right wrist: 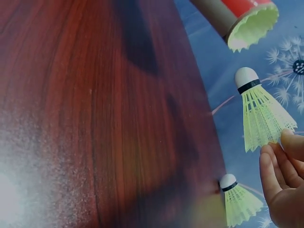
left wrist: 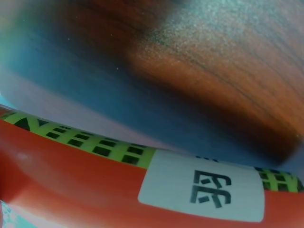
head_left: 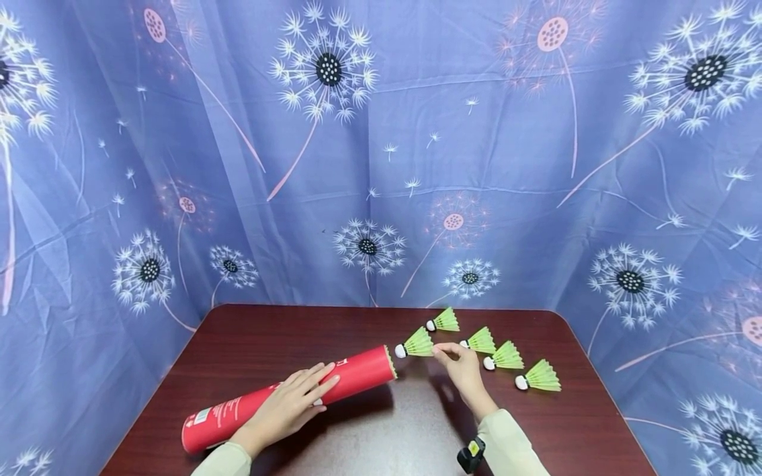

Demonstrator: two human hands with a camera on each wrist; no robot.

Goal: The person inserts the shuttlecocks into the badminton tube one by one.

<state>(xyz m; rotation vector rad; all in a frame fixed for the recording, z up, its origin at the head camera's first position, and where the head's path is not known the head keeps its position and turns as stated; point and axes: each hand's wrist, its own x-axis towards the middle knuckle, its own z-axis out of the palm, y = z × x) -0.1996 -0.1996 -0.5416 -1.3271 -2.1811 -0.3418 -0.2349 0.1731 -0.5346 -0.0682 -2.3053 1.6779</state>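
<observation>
Your left hand (head_left: 284,410) lies flat on the red tube (head_left: 286,399), fingers straight, pressing it to the bench (head_left: 381,436). Tube lies slanted, open end far right. Your right hand (head_left: 461,370) pinches the skirt of a green shuttlecock (head_left: 417,344), cork just off the tube mouth. Four more shuttlecocks (head_left: 506,357) lie on the bench to the right.

A dark wooden table (head_left: 250,344) — dandelion-print blue curtain (head_left: 381,165) behind.
</observation>
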